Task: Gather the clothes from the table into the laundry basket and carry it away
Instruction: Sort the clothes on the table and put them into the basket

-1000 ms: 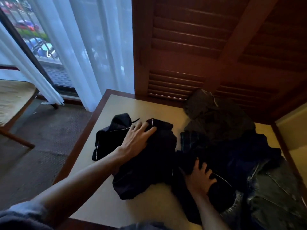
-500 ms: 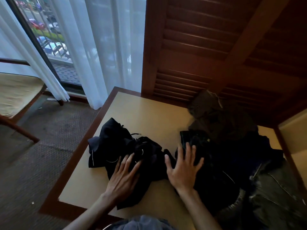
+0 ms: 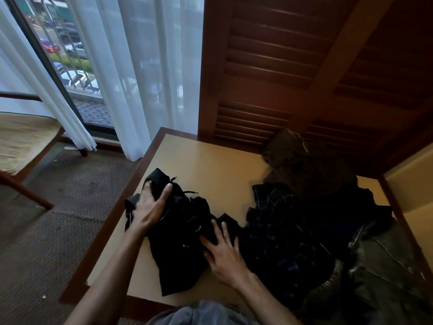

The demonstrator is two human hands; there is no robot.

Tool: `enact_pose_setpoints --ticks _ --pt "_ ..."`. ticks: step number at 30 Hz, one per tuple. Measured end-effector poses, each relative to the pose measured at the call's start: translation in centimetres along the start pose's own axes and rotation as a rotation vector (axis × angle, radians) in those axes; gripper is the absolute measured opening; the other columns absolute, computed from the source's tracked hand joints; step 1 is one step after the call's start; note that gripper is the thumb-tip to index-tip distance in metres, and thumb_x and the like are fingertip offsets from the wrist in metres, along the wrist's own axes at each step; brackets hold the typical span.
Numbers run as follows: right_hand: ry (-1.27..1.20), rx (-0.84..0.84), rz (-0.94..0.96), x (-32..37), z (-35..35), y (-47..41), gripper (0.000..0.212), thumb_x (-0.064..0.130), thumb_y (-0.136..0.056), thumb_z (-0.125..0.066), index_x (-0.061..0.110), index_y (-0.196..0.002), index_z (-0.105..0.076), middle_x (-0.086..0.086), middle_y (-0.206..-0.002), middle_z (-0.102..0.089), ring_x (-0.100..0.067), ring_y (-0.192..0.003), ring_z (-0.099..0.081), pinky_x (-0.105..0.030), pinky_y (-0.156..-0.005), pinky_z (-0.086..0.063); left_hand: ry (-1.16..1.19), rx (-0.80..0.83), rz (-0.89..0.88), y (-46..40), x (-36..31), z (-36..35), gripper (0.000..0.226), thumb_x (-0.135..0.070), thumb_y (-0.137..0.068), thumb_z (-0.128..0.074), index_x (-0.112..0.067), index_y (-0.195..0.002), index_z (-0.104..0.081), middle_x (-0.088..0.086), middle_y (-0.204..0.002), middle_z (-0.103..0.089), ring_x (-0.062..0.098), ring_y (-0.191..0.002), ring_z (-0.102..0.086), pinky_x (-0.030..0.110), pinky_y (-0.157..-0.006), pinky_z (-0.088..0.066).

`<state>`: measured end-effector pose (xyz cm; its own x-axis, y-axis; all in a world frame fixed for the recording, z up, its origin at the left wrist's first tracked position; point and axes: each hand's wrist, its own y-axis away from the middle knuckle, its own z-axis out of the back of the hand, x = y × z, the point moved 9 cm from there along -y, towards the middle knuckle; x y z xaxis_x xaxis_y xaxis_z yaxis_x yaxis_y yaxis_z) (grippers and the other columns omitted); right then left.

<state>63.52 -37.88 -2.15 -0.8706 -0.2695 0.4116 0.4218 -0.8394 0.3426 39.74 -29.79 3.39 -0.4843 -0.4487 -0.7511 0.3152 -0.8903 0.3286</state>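
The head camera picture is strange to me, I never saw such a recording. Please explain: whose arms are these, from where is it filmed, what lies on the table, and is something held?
No machine here: these are a person's two bare arms. The camera sits on the person's head and looks forward and down, so the arms enter from the bottom edge.

The surface is a beige table with a dark wooden rim. On it lies a crumpled black garment with thin drawstrings. To its right is a pile of dark clothes, with a plaid piece and what looks like denim.

The left hand grips the far end of the black garment, thumb and fingers curled round the cloth. The right hand lies on the garment's near part, fingers spread; whether it pinches the cloth is unclear.

A white sheer curtain and a wooden chair are at the left. No laundry basket is visible.
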Motion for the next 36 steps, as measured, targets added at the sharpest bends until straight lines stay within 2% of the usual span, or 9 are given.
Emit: enact_pose_setpoints --ticks 4,7,9,15,19,22,24,27,36 --pt "-0.373 -0.043 0.091 1.0 0.1 0.4 0.045 0.033 -0.093 -0.054 0.035 -0.138 -0.056 0.011 -0.161 -0.026 -0.012 -0.151 -0.008 -0.036 -0.125 -0.011 -0.354 0.123 -0.156 2.9 -3.7 -8.8 0.111 -0.098 -0.072 -0.028 -0.036 -0.160 -0.001 0.006 -0.170 0.005 0.036 -0.155 0.001 0.062 -0.120 -0.003" --pt "-0.785 -0.070 -0.085 -1.2 0.7 1.5 0.024 0.029 -0.086 -0.066 0.022 -0.106 -0.079 0.016 -0.123 -0.067 -0.002 -0.118 -0.059 -0.034 -0.105 -0.047 -0.594 0.127 -0.296 4.6 -5.0 -12.4 0.114 -0.098 -0.072 -0.027 -0.033 -0.160 0.005 0.008 -0.169 0.014 0.040 -0.154 0.011 0.068 -0.118 0.001" --pt "-0.932 -0.196 -0.195 -4.3 3.1 3.3 0.018 0.016 -0.090 -0.068 0.028 -0.092 -0.082 0.015 -0.097 -0.076 -0.002 -0.101 -0.068 -0.030 -0.094 -0.052 -0.648 0.102 -0.338 4.3 -3.7 -13.2 0.121 -0.098 -0.069 -0.032 -0.030 -0.160 0.010 0.009 -0.169 0.014 0.041 -0.153 0.011 0.070 -0.118 -0.001" --pt "-0.307 -0.794 -0.469 -15.1 14.1 10.8 0.033 0.031 -0.086 -0.073 0.026 -0.118 -0.068 0.005 -0.117 -0.065 -0.024 -0.115 -0.052 -0.049 -0.098 -0.043 -0.444 0.015 -0.380 4.5 -1.3 -11.7 0.141 -0.091 -0.060 -0.061 -0.029 -0.158 0.019 0.007 -0.169 0.016 0.044 -0.154 0.005 0.065 -0.120 -0.015" --pt "-0.023 -0.552 -0.517 -17.1 14.2 9.4 0.089 0.079 -0.077 -0.057 0.045 -0.152 -0.024 -0.002 -0.158 -0.023 -0.035 -0.142 -0.022 -0.063 -0.105 -0.030 -0.459 -0.034 -0.261 4.1 0.8 -10.8 0.139 -0.097 -0.052 -0.047 -0.036 -0.158 0.019 0.011 -0.168 0.017 0.052 -0.151 0.003 0.067 -0.118 -0.021" --pt "-0.070 -0.197 -0.578 -18.5 9.1 6.4 0.124 0.098 -0.056 -0.049 0.055 -0.144 0.027 -0.001 -0.164 0.021 -0.040 -0.150 0.006 -0.072 -0.110 -0.020 -0.525 0.028 -0.223 3.6 1.4 -11.6 0.134 -0.099 -0.051 -0.048 -0.047 -0.154 0.020 0.007 -0.166 0.025 0.055 -0.149 0.005 0.071 -0.112 -0.029" --pt "0.028 -0.078 -0.618 -19.1 6.4 4.7 0.132 0.103 -0.050 -0.042 0.049 -0.136 0.044 -0.010 -0.164 0.021 -0.045 -0.149 -0.001 -0.071 -0.110 -0.023 -0.455 0.022 -0.165 3.2 1.7 -11.5 0.135 -0.092 -0.052 -0.064 -0.054 -0.152 0.017 0.007 -0.166 0.024 0.058 -0.147 -0.008 0.067 -0.102 -0.044" --pt "0.090 -0.109 -0.663 -19.2 5.4 2.9 0.131 0.100 -0.057 -0.040 0.041 -0.143 0.038 -0.019 -0.164 0.007 -0.048 -0.142 -0.020 -0.065 -0.108 -0.028 -0.445 -0.039 -0.122 2.6 1.8 -10.9 0.130 -0.086 -0.054 -0.070 -0.056 -0.154 0.006 0.013 -0.167 0.004 0.056 -0.132 -0.039 0.057 -0.088 -0.055" --pt "0.022 -0.151 -0.707 -18.6 6.5 1.3 0.090 0.064 -0.088 -0.055 0.034 -0.155 -0.004 -0.021 -0.152 -0.016 -0.048 -0.129 -0.034 -0.053 -0.100 -0.045 -0.294 -0.012 -0.058 1.1 1.8 -10.0 0.110 -0.069 -0.063 -0.081 -0.051 -0.153 -0.021 0.018 -0.141 -0.036 0.046 -0.116 -0.053 0.052 -0.094 -0.054"
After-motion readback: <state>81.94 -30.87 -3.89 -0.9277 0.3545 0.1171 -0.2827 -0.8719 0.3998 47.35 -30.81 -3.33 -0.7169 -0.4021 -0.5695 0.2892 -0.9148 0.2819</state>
